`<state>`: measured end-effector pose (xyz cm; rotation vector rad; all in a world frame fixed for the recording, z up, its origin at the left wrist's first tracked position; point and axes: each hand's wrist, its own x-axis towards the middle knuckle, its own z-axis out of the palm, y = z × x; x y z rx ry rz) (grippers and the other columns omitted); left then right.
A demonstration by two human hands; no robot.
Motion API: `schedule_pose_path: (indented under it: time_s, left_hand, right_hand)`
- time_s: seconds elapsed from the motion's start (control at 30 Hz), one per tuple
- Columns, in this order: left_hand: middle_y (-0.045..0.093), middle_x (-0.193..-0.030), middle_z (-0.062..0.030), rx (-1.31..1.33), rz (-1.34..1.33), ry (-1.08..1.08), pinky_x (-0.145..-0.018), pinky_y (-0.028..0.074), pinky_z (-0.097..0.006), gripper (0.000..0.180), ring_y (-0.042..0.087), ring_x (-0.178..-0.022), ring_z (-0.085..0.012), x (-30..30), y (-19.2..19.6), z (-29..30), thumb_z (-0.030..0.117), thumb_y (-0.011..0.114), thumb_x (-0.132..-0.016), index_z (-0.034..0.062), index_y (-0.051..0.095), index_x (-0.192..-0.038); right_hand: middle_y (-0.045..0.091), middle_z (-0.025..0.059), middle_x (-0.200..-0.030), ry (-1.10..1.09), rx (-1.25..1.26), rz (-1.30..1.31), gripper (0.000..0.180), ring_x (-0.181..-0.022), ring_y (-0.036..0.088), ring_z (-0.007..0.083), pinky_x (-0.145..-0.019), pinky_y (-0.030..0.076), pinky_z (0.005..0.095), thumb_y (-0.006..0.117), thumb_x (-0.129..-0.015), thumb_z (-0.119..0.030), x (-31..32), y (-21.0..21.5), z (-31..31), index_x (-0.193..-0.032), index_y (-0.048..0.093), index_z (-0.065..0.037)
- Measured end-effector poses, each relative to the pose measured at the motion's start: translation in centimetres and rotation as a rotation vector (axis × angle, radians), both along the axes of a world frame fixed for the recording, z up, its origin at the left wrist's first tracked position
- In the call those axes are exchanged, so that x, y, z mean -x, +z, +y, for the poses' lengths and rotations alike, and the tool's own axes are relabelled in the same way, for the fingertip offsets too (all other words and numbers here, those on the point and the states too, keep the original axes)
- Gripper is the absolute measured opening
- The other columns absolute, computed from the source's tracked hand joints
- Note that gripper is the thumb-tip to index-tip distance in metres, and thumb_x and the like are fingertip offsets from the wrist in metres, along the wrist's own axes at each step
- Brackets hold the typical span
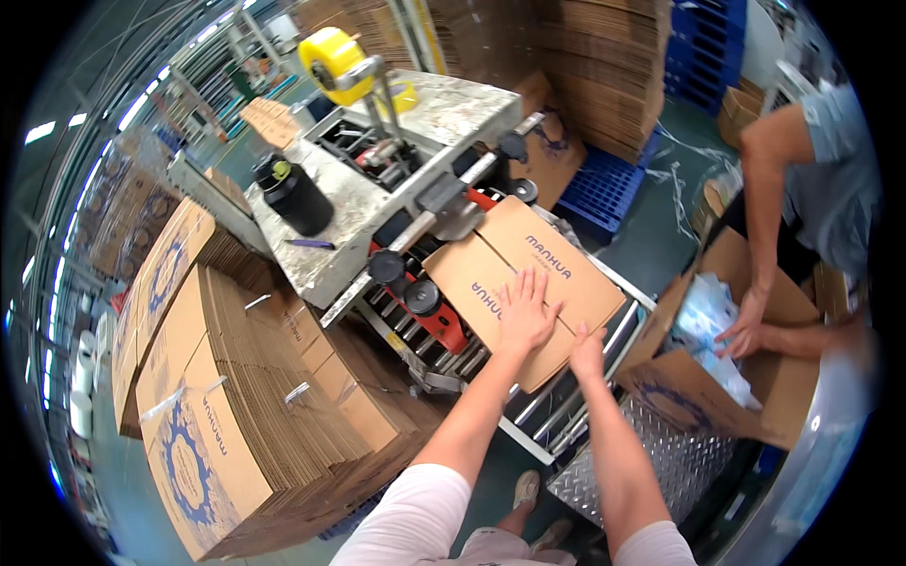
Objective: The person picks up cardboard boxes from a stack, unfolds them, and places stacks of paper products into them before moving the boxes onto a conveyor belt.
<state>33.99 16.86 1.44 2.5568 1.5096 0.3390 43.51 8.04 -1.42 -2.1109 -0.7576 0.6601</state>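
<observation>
A closed cardboard carton [528, 250] with dark print lies on the roller bed of a carton sealing machine [448, 203], its top flaps meeting along a middle seam. My left hand [528, 316] rests flat on the carton's top, over the seam, with its fingers spread. At the near right edge of the same carton, my right hand [587, 351] presses against the side, its fingers stretched upward and partly hidden. The machine's red arms with black rollers [422, 298] stand beside the carton's left end. A yellow tape roll [337, 66] is mounted above the machine.
Flat carton stacks [255, 406] rise at the left. A black bottle [294, 198] and a purple pen [310, 243] are on the machine's table. At right, a co-worker's hands [746, 325] reach into an open carton [679, 377] holding plastic-wrapped goods. Behind is a blue pallet [609, 189].
</observation>
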Motion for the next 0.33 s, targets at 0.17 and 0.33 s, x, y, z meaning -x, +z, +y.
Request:
schedule_pose_path:
  time_s: [0.17,0.33]
  left_hand:
    - [0.017,-0.147,-0.0082,0.113,0.004,0.047,-0.109,0.006,-0.047,0.060,0.011,-0.136,-0.0214,2.1,0.4,5.5,0.048,0.029,-0.090,0.0148,0.024,-0.139]
    - [0.014,-0.147,-0.0100,0.207,-0.118,0.175,-0.109,0.006,-0.047,0.059,0.009,-0.136,-0.0224,5.3,1.3,8.7,0.045,0.033,-0.090,0.0138,0.023,-0.139]
  right_hand:
    - [0.058,0.0243,-0.099,0.649,0.043,0.017,0.038,-0.096,0.055,0.0386,-0.079,0.044,0.0423,0.033,-0.094,-0.031,-3.1,-2.2,-6.8,-0.102,0.053,0.000]
    - [0.054,0.0170,-0.114,1.030,0.416,-0.162,0.039,-0.108,0.049,0.0283,-0.098,0.034,0.0368,0.037,-0.091,-0.033,-5.1,-4.3,-26.4,-0.109,0.053,-0.001]
